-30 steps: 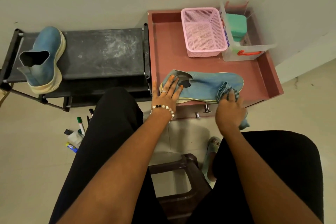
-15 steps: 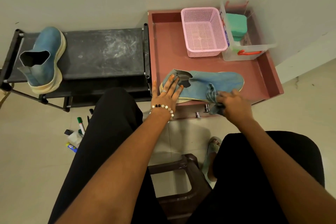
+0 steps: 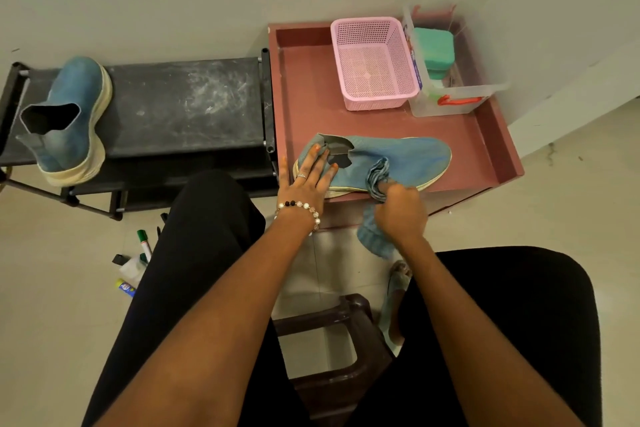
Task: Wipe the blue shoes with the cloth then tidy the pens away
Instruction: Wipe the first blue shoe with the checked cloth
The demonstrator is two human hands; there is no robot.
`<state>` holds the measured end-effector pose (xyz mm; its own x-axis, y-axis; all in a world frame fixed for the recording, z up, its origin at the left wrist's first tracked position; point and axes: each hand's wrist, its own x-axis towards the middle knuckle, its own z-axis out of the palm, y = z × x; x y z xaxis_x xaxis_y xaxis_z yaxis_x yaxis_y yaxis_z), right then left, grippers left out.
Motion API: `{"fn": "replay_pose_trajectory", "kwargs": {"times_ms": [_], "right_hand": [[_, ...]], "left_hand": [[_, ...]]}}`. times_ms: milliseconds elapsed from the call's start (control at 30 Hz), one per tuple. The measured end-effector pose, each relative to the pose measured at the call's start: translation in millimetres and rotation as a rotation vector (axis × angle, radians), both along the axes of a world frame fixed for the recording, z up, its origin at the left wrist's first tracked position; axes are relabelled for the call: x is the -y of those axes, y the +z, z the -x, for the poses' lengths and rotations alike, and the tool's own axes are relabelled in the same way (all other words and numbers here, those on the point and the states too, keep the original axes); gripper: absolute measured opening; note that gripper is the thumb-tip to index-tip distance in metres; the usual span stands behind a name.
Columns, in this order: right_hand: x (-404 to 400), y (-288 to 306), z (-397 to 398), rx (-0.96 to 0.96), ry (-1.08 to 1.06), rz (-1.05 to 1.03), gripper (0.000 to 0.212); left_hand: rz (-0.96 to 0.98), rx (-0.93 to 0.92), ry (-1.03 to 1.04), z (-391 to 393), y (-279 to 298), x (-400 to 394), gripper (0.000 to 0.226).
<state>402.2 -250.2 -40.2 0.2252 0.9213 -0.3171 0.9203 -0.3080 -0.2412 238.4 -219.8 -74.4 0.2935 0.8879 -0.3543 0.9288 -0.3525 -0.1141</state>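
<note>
One blue shoe (image 3: 408,158) lies on its side on the red-brown cabinet top (image 3: 311,94). My left hand (image 3: 308,180) rests flat on its heel, fingers spread. My right hand (image 3: 398,213) grips a bunched blue-grey cloth (image 3: 375,239) and presses its upper end against the shoe's near side by the sole. The second blue shoe (image 3: 67,118) stands on the black shoe rack (image 3: 180,104) at the left. Several pens and markers (image 3: 142,243) lie on the floor under my left knee, partly hidden by my leg.
A pink mesh basket (image 3: 372,62) and a clear plastic box (image 3: 450,94) holding a green sponge stand at the back of the cabinet top. A dark plastic stool (image 3: 332,350) is between my legs. A small tube (image 3: 125,288) lies by the pens.
My right hand has drawn the cloth from the shoe's toe leftward and toward me along its near side. The left hand has stayed on the heel.
</note>
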Motion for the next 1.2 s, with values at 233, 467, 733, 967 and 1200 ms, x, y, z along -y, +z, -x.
{"fn": "replay_pose_trajectory", "kwargs": {"times_ms": [233, 467, 733, 967, 1200], "right_hand": [[-10, 5, -84, 0.472, 0.254, -0.028, 0.037], [-5, -16, -38, 0.398, 0.03, -0.003, 0.036], [-7, -1, 22, -0.249, -0.102, -0.094, 0.036], [-18, 15, -70, -0.771, -0.696, -0.362, 0.035], [-8, -33, -41, 0.24, -0.061, -0.011, 0.049]], "left_hand": [[0.02, -0.004, -0.004, 1, 6, -1, 0.086], [-0.01, -0.018, -0.008, 0, 5, 2, 0.087], [-0.017, 0.002, -0.004, 0, 3, 2, 0.071], [-0.005, -0.016, -0.01, 0, 5, 1, 0.082], [0.017, -0.05, 0.001, -2, 4, 1, 0.092]]}}
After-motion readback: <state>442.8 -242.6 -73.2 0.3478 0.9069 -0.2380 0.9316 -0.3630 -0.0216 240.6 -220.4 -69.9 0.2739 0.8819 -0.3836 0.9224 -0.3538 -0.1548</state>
